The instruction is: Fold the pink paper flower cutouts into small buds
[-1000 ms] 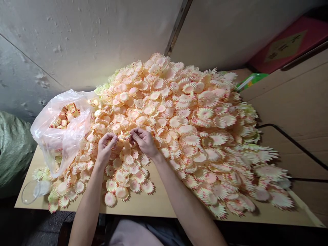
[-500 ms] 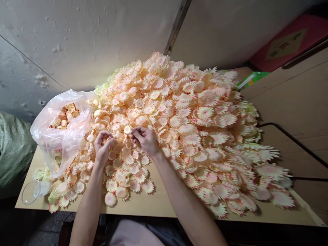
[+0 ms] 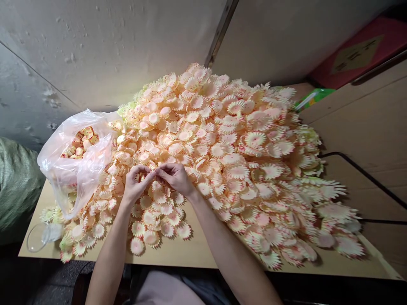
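Note:
My left hand (image 3: 138,182) and my right hand (image 3: 173,178) meet at the fingertips, thumb to thumb, low over the front of a big heap of artificial flower discs (image 3: 229,161). Both are closed in a pinch. Whatever sits between the fingers is hidden behind them. The discs are thin and round with toothed rims, pale pink to cream, many with red tips. A looser group of discs (image 3: 149,218) lies just below my hands on the table.
A clear plastic bag (image 3: 76,178) at left holds stacked discs (image 3: 83,142). At the tan table's (image 3: 203,254) left corner lies a clear round container (image 3: 38,237). A wall (image 3: 127,51) stands behind, cardboard (image 3: 365,140) and a black bar (image 3: 365,173) at right, a green sack (image 3: 19,190) far left.
My hands have come together: the left moved right, the right moved slightly left and down. The small pale flower disc at my right fingertips is now out of sight.

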Demonstrator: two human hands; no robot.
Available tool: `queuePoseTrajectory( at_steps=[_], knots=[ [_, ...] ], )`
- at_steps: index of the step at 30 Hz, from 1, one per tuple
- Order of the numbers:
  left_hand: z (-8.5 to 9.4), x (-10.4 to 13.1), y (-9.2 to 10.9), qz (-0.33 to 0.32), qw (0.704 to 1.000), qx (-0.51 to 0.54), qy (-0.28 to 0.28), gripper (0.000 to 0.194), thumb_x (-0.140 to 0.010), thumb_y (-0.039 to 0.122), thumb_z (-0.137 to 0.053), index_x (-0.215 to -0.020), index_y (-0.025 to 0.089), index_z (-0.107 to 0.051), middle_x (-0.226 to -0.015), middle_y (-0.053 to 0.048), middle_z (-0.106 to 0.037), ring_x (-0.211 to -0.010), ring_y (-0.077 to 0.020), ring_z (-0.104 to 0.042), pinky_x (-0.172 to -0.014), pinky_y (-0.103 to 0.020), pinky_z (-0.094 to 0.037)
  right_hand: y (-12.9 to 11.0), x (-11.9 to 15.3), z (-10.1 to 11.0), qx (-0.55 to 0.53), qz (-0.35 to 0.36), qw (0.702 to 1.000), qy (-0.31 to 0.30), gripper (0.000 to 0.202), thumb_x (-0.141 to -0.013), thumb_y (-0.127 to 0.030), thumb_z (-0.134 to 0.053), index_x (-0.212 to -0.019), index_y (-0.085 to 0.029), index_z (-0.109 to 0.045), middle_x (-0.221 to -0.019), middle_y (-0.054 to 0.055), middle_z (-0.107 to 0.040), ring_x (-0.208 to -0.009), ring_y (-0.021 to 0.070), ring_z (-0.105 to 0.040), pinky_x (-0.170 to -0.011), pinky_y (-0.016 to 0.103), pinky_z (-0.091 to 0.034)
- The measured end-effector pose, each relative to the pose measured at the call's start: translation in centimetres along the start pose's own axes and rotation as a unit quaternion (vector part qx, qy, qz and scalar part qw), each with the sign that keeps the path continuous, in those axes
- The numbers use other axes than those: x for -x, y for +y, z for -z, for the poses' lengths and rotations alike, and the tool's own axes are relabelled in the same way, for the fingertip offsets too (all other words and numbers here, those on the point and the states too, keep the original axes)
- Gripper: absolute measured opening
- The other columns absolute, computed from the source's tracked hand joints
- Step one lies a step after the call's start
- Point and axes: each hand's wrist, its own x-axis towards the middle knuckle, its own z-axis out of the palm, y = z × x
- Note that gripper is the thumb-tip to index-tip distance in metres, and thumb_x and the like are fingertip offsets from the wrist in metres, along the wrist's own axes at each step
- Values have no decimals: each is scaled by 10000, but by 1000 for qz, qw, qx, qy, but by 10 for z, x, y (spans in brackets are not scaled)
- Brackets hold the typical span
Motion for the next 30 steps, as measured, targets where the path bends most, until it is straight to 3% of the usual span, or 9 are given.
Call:
queuePoseTrajectory(
  at_steps=[4, 8, 12, 16, 19, 21, 23, 26, 30],
  knots=[
    [4, 0, -2, 12, 1000, 16, 7, 269, -800, 431, -679, -782, 165, -646, -780, -25, -629, -748, -133, -564, -741, -240, -449, -1, -1, 2, 17, -10, 1000, 9, 330, -739, -473, -746, -763, -151, -679, -613, 2, -636, -485, 77, -497, -473, 216, -406],
    [6, 0, -7, 29, 995, 91, 25, 271, -806, 432, -677, -794, 166, -631, -714, 0, -565, -615, -94, -481, -581, -206, -400, -1, -3, 5, 48, 17, 996, 68, 350, -764, -500, -715, -763, -159, -639, -616, -8, -603, -523, 84, -517, -507, 218, -422],
    [6, 1, -10, 26, 989, 145, 31, 265, -776, 415, -713, -773, 165, -626, -702, 6, -537, -580, -82, -445, -531, -201, -363, -1, -5, 7, 44, 20, 994, 99, 377, -762, -532, -701, -751, -167, -607, -605, -18, -570, -526, 88, -503, -496, 220, -407],
    [10, 2, -10, 39, 974, 221, 20, 252, -777, 404, -702, -764, 173, -602, -672, 15, -496, -539, -77, -428, -494, -204, -360, 2, -8, 11, 5, 28, 991, 132, 366, -774, -522, -698, -759, -172, -590, -597, -31, -544, -508, 75, -473, -478, 214, -385],
    [17, 0, -9, 24, 963, 260, 58, 223, -786, 370, -669, -733, 169, -586, -749, -13, -538, -619, -100, -489, -513, -208, -394, 4, -11, 18, -37, 46, 984, 166, 349, -774, -496, -711, -741, -177, -575, -596, -39, -532, -498, 64, -457, -481, 211, -378],
    [18, -1, -9, 2, 963, 257, 80, 176, -748, 307, -699, -738, 174, -583, -745, -4, -532, -686, -111, -521, -562, -203, -422, 5, -12, 19, -39, 46, 984, 168, 342, -772, -487, -717, -739, -173, -585, -597, -35, -544, -499, 65, -459, -482, 213, -377],
    [17, -2, -9, 6, 967, 246, 72, 183, -716, 269, -730, -808, 193, -591, -726, 23, -525, -587, -81, -466, -500, -189, -371, 4, -10, 16, -27, 33, 987, 156, 339, -769, -488, -718, -753, -169, -606, -606, -24, -569, -504, 71, -470, -479, 215, -379],
    [11, -1, -8, 16, 984, 166, 59, 192, -729, 318, -737, -811, 188, -622, -703, 21, -558, -546, -78, -457, -501, -199, -370, 2, -6, 10, 1, 16, 993, 118, 332, -768, -482, -720, -759, -163, -631, -609, -12, -591, -509, 81, -491, -479, 219, -387],
    [5, 0, -3, 0, 999, 38, 17, 192, -766, 356, -720, -821, 175, -689, -811, -37, -671, -737, -144, -591, -709, -252, -462, -1, -2, 3, 21, 15, 998, 62, 314, -785, -471, -707, -749, -163, -661, -624, 0, -614, -524, 87, -507, -506, 227, -410]
  ],
)
